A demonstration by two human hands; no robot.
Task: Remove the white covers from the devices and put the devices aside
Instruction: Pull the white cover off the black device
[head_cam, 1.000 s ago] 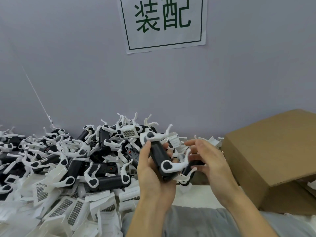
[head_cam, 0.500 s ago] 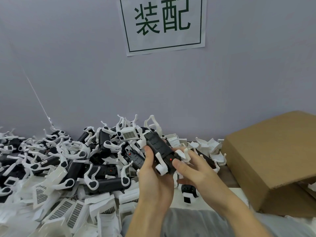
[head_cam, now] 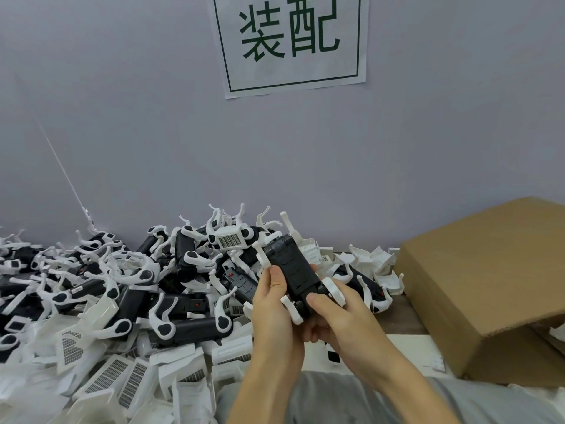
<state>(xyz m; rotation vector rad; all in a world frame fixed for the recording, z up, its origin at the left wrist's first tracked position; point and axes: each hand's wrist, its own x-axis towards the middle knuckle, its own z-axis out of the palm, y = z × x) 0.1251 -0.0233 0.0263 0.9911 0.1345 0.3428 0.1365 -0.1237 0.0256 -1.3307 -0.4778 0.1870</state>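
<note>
Grip: left hand (head_cam: 272,304) and right hand (head_cam: 339,316) both clasp black device (head_cam: 295,275), raised above tabletop (head_cam: 403,319) | left: heap of devices (head_cam: 171,289), loose white covers (head_cam: 122,374) | right: cardboard box (head_cam: 489,283) close by | open strip between heap and box.

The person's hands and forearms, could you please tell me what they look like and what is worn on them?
Both the left hand and the right hand are bare: no gloves, rings, watch or sleeves show, and the forearms are uncovered down to the frame's edge.
</note>
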